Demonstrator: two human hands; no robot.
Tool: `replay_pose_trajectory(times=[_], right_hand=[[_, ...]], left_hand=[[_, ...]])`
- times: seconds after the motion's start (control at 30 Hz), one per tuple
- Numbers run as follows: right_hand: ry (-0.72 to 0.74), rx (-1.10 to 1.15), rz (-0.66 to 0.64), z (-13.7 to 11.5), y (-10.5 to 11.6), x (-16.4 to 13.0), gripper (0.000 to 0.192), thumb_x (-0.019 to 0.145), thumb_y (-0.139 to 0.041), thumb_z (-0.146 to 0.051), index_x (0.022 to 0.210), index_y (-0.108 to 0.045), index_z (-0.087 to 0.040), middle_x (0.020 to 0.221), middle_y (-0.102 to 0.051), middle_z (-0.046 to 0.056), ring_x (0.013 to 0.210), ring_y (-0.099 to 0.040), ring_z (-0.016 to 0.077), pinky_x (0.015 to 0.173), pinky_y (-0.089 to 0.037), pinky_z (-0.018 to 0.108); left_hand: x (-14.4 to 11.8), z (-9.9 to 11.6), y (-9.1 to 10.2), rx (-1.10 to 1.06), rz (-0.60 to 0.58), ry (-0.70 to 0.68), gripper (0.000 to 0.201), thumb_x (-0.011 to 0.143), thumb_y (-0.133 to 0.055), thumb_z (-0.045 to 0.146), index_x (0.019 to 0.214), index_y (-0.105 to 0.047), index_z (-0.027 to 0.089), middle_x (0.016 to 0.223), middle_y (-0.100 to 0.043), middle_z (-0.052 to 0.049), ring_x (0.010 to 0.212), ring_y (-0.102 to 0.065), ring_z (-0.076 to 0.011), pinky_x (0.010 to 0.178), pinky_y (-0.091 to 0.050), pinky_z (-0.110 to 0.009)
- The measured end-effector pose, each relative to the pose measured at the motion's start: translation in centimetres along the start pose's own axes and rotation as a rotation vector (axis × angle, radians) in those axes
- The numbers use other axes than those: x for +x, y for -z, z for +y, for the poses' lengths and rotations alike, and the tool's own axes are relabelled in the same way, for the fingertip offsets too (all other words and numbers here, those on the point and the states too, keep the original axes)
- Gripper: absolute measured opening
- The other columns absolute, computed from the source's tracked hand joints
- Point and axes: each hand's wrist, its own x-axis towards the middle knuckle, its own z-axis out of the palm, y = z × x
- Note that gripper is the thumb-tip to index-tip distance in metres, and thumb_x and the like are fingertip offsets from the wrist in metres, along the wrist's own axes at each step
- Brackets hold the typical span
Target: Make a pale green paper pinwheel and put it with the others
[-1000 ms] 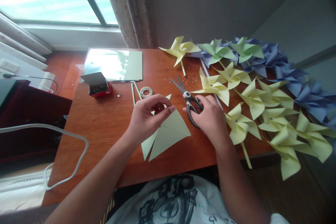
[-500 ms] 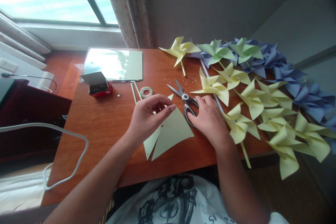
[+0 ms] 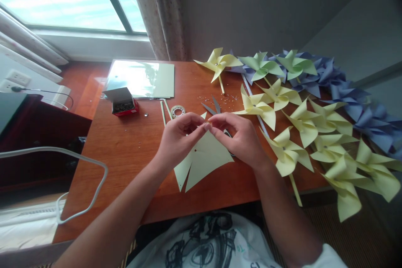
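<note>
One cut yellow paper (image 3: pixel 204 157) is pinched by the left hand (image 3: pixel 177 138) and right hand (image 3: pixel 243 138), fingertips closed together. One pair of scissors (image 3: pixel 213 106) is seen just behind the hands, and one tape roll (image 3: pixel 178 112) beyond the left hand.

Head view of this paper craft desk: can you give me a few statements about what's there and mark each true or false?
1. Both hands meet above the cut yellow sheet. True.
2. The right hand grips the scissors. False: the scissors lie on the table behind the hands.
3. The red box is closed. False: its lid stands open.
4. Finished pinwheels lie on the right. True.
5. The tape roll sits by the left hand, on the window side. True.
</note>
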Motion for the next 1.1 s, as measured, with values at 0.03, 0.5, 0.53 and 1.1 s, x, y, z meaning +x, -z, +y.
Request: replay_pose_trajectory(times=[0.03,0.5,0.53,1.1], right_hand=[[-0.013,0.056,0.005,0.3,-0.3,0.3,0.011,0.091,-0.067,-0.031,0.098,-0.071,-0.023,0.093,-0.073,0.002,0.085,-0.069,0.0187,0.079,-0.057,0.032],[-0.123,0.21,-0.045,1.6,-0.8,-0.2,0.009,0.089,-0.066,-0.03,0.093,-0.069,-0.024,0.089,-0.072,0.001,0.084,-0.068,0.0189,0.08,-0.056,0.032],[-0.124,0.204,-0.042,1.6,-0.8,-0.2,0.008,0.089,-0.066,-0.03,0.093,-0.069,-0.024,0.089,-0.072,0.001,0.083,-0.068,0.0189,0.079,-0.056,0.032],[-0.136,0.202,0.069,1.6,-1.2,-0.2,0.013,0.086,-0.066,-0.036,0.081,-0.065,-0.024,0.081,-0.068,0.001,0.076,-0.065,0.0189,0.074,-0.055,0.032]], left_hand=[[0.0,0.0,0.1,-0.014,-0.003,0.003,0.021,0.077,-0.083,0.034,0.082,-0.07,0.018,0.075,-0.064,-0.002,0.067,-0.057,-0.0141,0.059,-0.045,-0.026],[0.0,0.1,0.0,0.049,-0.035,0.025,0.015,0.084,-0.074,0.033,0.082,-0.07,0.02,0.075,-0.061,-0.002,0.069,-0.054,-0.0159,0.061,-0.043,-0.028],[0.0,0.2,0.0,0.05,-0.038,0.024,0.015,0.084,-0.073,0.033,0.081,-0.07,0.019,0.074,-0.06,-0.002,0.068,-0.053,-0.0157,0.06,-0.042,-0.028],[0.0,0.2,0.0,0.098,-0.031,0.027,0.018,0.086,-0.071,0.036,0.085,-0.071,0.018,0.078,-0.067,-0.004,0.07,-0.06,-0.0162,0.061,-0.046,-0.026]])
